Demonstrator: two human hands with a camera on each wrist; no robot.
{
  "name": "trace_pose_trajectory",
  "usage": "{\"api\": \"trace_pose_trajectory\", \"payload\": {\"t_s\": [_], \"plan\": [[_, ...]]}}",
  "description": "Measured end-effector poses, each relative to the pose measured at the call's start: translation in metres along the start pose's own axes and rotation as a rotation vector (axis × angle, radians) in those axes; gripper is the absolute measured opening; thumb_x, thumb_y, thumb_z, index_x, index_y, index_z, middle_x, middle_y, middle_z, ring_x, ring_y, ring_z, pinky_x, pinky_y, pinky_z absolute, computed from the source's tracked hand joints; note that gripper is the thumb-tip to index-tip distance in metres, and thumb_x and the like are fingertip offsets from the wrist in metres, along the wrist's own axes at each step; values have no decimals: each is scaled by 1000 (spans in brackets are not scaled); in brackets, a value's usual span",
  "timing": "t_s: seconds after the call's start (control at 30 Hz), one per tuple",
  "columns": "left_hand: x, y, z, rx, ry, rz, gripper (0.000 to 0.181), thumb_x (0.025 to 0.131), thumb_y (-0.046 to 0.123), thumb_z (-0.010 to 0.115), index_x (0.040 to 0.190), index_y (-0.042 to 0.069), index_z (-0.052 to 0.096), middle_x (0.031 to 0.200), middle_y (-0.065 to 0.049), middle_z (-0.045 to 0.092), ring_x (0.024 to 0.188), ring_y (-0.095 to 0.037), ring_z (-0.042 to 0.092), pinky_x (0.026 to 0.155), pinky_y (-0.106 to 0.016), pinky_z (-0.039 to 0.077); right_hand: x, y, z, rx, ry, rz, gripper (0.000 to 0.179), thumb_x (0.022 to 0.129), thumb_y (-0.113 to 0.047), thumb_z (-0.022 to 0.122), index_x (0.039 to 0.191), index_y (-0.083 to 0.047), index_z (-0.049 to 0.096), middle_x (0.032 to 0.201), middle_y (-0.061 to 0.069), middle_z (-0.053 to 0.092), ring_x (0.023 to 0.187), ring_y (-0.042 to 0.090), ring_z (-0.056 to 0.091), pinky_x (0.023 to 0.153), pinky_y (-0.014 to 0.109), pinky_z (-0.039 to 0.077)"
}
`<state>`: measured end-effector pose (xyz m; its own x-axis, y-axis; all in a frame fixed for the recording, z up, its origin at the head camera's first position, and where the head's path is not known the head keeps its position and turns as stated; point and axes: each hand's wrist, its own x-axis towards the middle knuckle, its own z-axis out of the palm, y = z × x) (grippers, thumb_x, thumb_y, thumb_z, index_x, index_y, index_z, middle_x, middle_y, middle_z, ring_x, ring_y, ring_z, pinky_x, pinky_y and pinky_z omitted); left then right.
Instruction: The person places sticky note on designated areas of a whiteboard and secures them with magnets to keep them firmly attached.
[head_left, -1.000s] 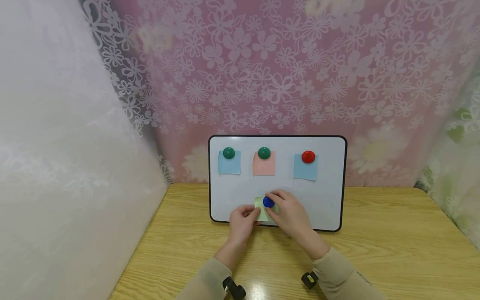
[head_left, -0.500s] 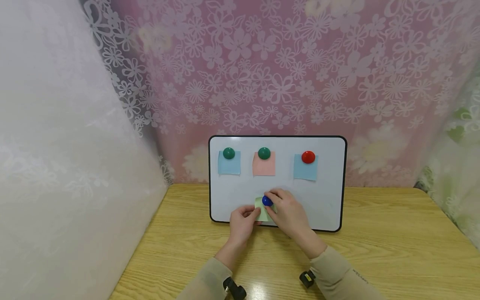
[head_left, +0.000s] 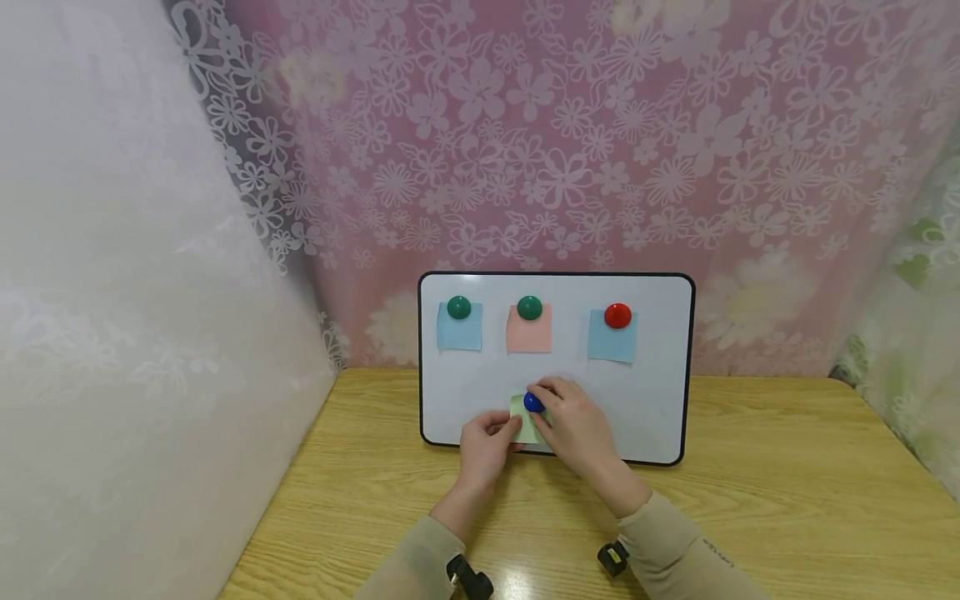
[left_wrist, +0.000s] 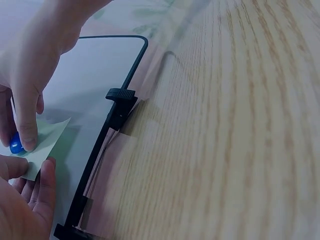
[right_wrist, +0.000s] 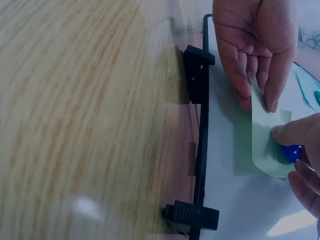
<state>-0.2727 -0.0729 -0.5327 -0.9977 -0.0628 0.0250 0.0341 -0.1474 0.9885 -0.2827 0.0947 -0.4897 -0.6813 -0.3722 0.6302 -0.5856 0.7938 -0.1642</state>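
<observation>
A pale green sticky note (head_left: 527, 427) lies against the lower middle of a black-framed whiteboard (head_left: 465, 387). My left hand (head_left: 483, 450) pinches the note's lower left edge between thumb and fingers. With thumb and fingertips, my right hand (head_left: 581, 425) grips a round blue magnet (head_left: 533, 402) at the upper part of the note. In the right wrist view the green note (right_wrist: 267, 132) bows outward, and its lower edge stands off the board. The right hand covers the note's right side in the head view.
Higher on the board, green magnets hold a blue note (head_left: 460, 333) and a pink note (head_left: 529, 337); a red magnet (head_left: 618, 316) holds another blue note (head_left: 612, 343). Black clip-like feet (right_wrist: 192, 215) sit at the board's lower edge on the wooden table (head_left: 787, 467). A floral curtain (head_left: 525, 167) hangs behind.
My right hand and the blue magnet have shifted slightly left over the green note. The left hand keeps its hold in nearly the same place.
</observation>
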Motion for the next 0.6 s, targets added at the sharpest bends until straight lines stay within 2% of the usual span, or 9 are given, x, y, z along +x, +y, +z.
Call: {"api": "trace_pose_trajectory", "payload": {"t_s": [0.37, 0.47, 0.6], "plan": [[2, -2, 0, -26, -5, -4, 22, 101, 8, 75, 112, -11, 73, 101, -22, 76, 84, -25, 75, 72, -36, 65, -2, 1, 0, 11, -13, 22, 39, 88, -14, 92, 124, -5, 78, 121, 11, 70, 110, 30, 68, 92, 43, 61], [1, -3, -3, -29, 0, -9, 22, 101, 8, 75, 111, -12, 73, 99, -22, 77, 79, -22, 75, 71, -36, 65, -5, 1, 0, 10, -6, 25, 38, 88, -14, 92, 123, -5, 79, 120, 10, 71, 109, 30, 68, 91, 43, 61], [1, -3, -12, 13, -3, -15, 22, 101, 9, 75, 111, -11, 74, 95, -20, 77, 73, -21, 74, 72, -38, 65, -9, 3, -3, 36, -2, 36, 38, 88, -15, 92, 122, -4, 79, 119, 10, 70, 109, 30, 68, 91, 44, 61]]}}
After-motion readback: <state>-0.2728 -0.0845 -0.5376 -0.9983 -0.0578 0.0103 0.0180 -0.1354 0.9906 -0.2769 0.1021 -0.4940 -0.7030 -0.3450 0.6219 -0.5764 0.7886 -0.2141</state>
